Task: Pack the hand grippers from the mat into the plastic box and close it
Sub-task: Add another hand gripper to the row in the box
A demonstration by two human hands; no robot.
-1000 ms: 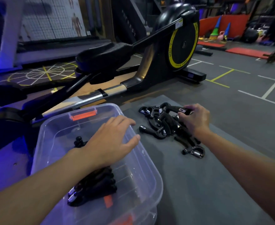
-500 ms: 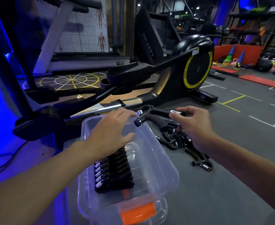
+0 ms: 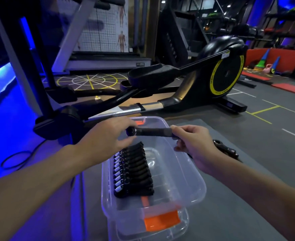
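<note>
Gym mat (image 3: 239,134): one hand gripper (image 3: 152,132), formerly in right hand (image 3: 193,146) alone, now pinched at both ends (left hand (image 3: 106,138) joins) above plastic box (image 3: 198,181).

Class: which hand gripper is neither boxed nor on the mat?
The held gripper above the plastic box, right hand pinching one end, left hand at the other; the boxed row and mat grippers are set down.

The left hand (image 3: 106,136) and right hand (image 3: 195,146) are bare. The left forearm (image 3: 39,180) and right forearm (image 3: 256,188) are bare too (as far up as the picture reaches), both slim and smooth, narrowing at the wrists.
</note>
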